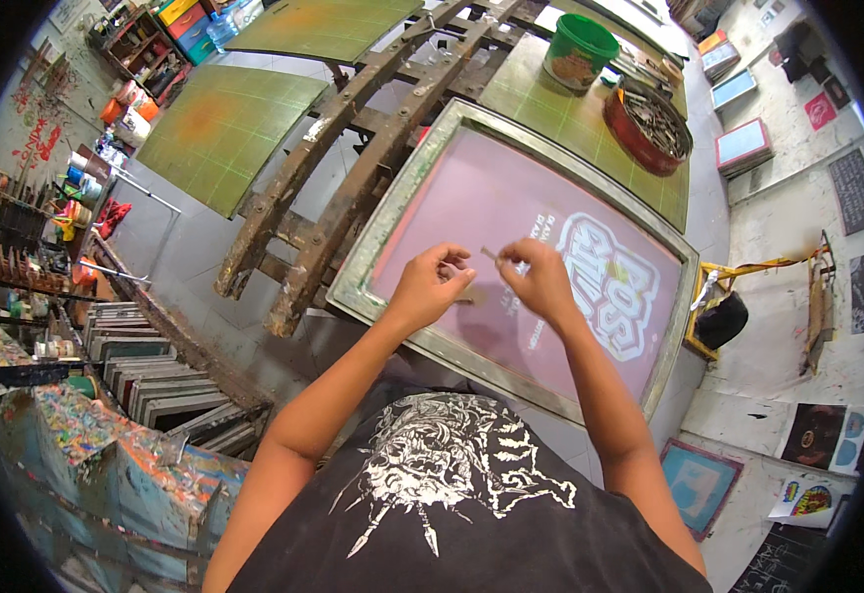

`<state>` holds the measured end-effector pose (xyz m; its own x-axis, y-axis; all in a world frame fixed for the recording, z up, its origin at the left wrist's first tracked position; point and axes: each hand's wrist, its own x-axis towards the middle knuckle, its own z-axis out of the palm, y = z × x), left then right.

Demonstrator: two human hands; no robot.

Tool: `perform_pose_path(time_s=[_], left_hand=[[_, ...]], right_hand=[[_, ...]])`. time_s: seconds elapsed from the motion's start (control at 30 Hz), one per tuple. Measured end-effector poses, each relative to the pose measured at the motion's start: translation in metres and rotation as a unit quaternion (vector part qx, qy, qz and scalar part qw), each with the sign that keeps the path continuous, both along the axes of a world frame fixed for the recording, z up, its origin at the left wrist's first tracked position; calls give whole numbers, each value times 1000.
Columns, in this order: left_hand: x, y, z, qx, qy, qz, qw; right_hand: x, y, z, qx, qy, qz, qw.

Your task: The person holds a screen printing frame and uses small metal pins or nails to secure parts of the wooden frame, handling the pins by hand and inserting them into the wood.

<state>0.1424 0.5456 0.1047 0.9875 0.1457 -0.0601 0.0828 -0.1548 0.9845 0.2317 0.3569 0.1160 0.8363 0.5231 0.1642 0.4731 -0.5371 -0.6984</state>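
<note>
Holds left hand [437, 284] part-closed above the pink mesh [452, 208] of a screen-printing frame [399, 203], probably laid there for easy reach; cannot tell whether gripping anything. Pinches a small brown strip [489, 254] over the mesh in the right hand's [538, 279] grip, likely by one end to free the other. Farther right, faces a green bucket [580, 51] and round red tin [629, 146] on the green table [521, 89], probably blocking any slide across.

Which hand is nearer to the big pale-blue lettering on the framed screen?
Right. The right hand is just left of the lettering; the left hand is farther left.
</note>
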Motion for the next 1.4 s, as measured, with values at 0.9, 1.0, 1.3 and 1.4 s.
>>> perform_pose_path(time_s=[0.9, 1.0, 1.3, 1.4], left_hand=[[-313, 100, -127, -148, 342, 376, 848], [-305, 102, -122, -140, 339, 366, 855], [-147, 133, -7, 30, 48, 296, 953], [-44, 150, 34, 32, -18, 203, 978]], right_hand=[[385, 213, -58, -301, 14, 180, 936], [384, 208, -58, -276, 20, 176, 945], [246, 194, 23, -76, 236, 249, 936], [172, 187, 43, -29, 303, 313, 900]])
